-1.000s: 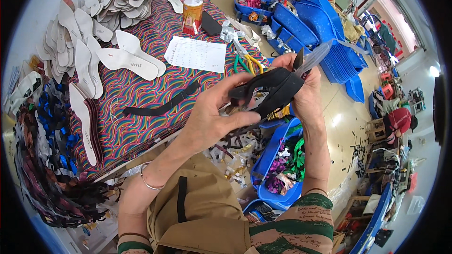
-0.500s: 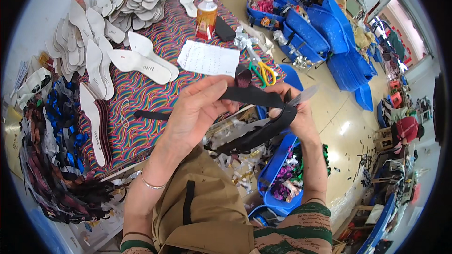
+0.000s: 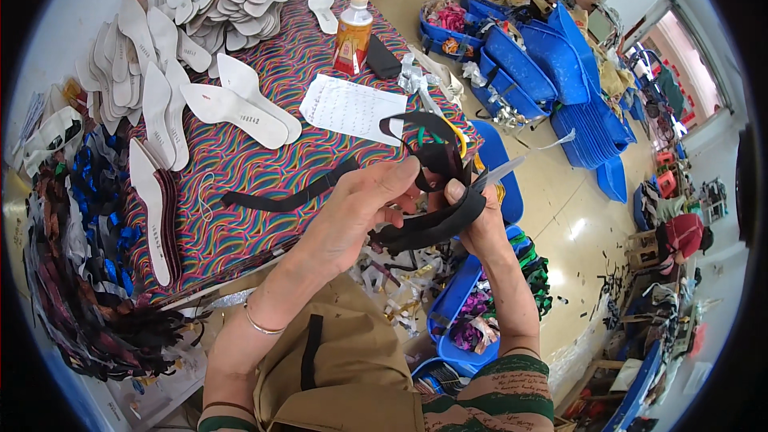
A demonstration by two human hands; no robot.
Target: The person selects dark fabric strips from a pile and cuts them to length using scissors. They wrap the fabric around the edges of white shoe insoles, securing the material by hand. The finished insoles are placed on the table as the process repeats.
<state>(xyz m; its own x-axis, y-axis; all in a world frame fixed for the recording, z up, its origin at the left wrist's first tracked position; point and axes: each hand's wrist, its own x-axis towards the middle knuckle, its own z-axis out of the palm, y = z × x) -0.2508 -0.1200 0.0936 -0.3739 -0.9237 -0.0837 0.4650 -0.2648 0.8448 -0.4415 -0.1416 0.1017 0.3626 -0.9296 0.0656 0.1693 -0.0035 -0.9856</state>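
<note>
Both hands are up in front of the chest, over the near edge of the table (image 3: 240, 168) with its wavy multicoloured cloth. The left hand (image 3: 352, 220) is closed on a black sandal upper (image 3: 428, 192), thumb and fingers pinching its looped straps, while the right hand (image 3: 476, 220) grips the same piece from below, thumb pressed on the curved black band. A thin pale blade or tool (image 3: 504, 170) sticks out past the right hand; how it is held can't be made out. On the cloth, a loose black strap (image 3: 288, 192) lies just beyond the left hand. Further back sits a white sheet of paper (image 3: 352, 108) covered in small print, and behind it an upright plastic bottle (image 3: 353, 32) with an orange label and pale cap. White insoles (image 3: 232, 104) fan out on the left. Blue plastic bins (image 3: 520, 56) crowd the floor on the right.
</note>
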